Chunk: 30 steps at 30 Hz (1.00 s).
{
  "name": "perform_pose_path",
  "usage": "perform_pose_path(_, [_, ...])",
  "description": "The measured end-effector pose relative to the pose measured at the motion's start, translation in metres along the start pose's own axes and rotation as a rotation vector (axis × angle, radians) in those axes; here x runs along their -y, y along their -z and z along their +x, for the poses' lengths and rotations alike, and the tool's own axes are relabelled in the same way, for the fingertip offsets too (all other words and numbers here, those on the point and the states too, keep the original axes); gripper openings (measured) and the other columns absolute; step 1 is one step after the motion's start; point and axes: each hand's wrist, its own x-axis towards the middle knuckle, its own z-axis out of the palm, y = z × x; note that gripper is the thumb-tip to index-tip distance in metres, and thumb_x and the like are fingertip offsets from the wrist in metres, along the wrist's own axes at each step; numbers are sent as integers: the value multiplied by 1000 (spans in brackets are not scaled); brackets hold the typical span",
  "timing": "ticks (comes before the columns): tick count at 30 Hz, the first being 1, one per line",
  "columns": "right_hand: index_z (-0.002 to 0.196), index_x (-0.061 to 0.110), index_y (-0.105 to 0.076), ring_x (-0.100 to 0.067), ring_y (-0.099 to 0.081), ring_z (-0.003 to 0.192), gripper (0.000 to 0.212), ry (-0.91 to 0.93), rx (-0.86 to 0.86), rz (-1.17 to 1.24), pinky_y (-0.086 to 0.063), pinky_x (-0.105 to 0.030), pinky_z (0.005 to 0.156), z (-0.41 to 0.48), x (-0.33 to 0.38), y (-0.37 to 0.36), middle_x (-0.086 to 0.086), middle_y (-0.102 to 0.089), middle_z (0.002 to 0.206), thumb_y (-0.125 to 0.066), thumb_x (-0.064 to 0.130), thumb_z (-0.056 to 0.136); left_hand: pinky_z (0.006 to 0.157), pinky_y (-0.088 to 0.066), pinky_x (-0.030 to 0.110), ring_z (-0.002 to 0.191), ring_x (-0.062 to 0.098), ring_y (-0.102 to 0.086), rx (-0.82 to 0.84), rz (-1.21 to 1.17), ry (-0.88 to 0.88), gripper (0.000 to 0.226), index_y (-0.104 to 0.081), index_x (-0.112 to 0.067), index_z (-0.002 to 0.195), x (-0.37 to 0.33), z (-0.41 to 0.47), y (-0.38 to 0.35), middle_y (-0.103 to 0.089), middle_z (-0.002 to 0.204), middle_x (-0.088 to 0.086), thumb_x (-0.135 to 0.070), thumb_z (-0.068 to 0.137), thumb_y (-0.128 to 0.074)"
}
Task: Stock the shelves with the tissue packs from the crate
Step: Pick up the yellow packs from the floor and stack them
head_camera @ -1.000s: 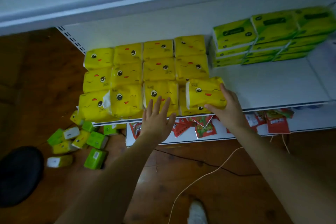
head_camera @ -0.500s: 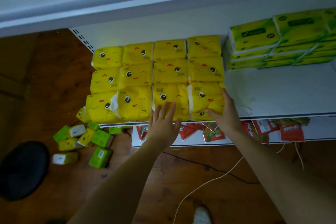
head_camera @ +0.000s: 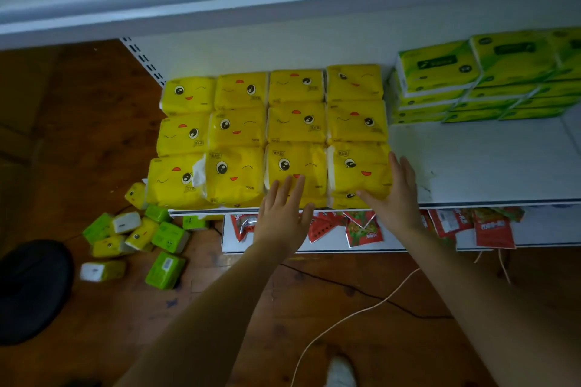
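**Squaring the front row.** The left hand, fingers straight and close together, rests flat on the front face of the third front pack. The right hand, fingers straight and thumb spread, lies against the right side and lower front of the end pack, gripping nothing. The step is best done by pressing both packs back and leftward evenly until their fronts sit behind the lip of the shelf, lightly, since the soft wrap will likely dent. The yellow tissue packs form a four-by-three block at the shelf's left end, each printed with a winking face. A lower layer seems to lie beneath the front row, though shadow obscures it
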Motion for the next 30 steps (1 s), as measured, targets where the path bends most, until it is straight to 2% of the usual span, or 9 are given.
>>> perform_pose_path(8, [148, 23, -16, -20, -10, 143, 93, 155, -5, -31, -21, -37, 112, -24, 16, 18, -4, -11, 156, -73, 32, 76, 118, -7, 36, 146, 20, 1, -120, -182, 8, 57, -9, -25, 149, 13, -20, 7, -8, 158, -2, -35, 100, -36])
perform_pose_path(15, [147, 18, -20, -19, -16, 143, 92, 280, 18, -58, -23, -34, 112, -50, 68, -1, -4, -17, 155, -75, 33, 74, 116, -7, 34, 146, 22, -2, -197, -269, 16, 59, -8, -24, 150, 45, -51, 27, -9, 158, 0, -39, 99, -36])
perform_pose_path(20, [147, 22, -20, -14, -16, 142, 90, 322, 79, -46, -23, -25, 108, -90, 105, -51, 0, -18, 155, -73, 35, 76, 117, -12, 37, 146, 21, -7, -226, -330, 61, 65, -9, -25, 150, 100, -81, 43, -11, 158, 0, -49, 96, -36])
perform_pose_path(22, [147, 25, -18, -12, -16, 142, 90, 334, 105, -50, -22, -23, 106, -108, 120, -78, 3, -19, 154, -73, 37, 76, 117, -13, 36, 146, 20, -8, -230, -335, 76, 73, -9, -25, 150, 130, -99, 49, -12, 158, -1, -59, 89, -30])
perform_pose_path(25, [147, 24, -19, -12, -19, 141, 89, 340, 157, -44, -25, -26, 109, -137, 147, -125, 4, -20, 153, -72, 36, 76, 115, -15, 34, 144, 21, -14, -258, -342, 126, 86, -13, -22, 150, 183, -131, 59, -18, 157, 1, -67, 77, -21])
perform_pose_path(30, [146, 22, -21, -12, -22, 140, 91, 420, 253, -67, -21, -16, 104, -179, 206, -207, 3, -26, 151, -75, 33, 75, 116, -15, 32, 143, 21, -17, -307, -380, 258, 83, -13, -20, 150, 282, -184, 84, -21, 155, 4, -60, 78, -24])
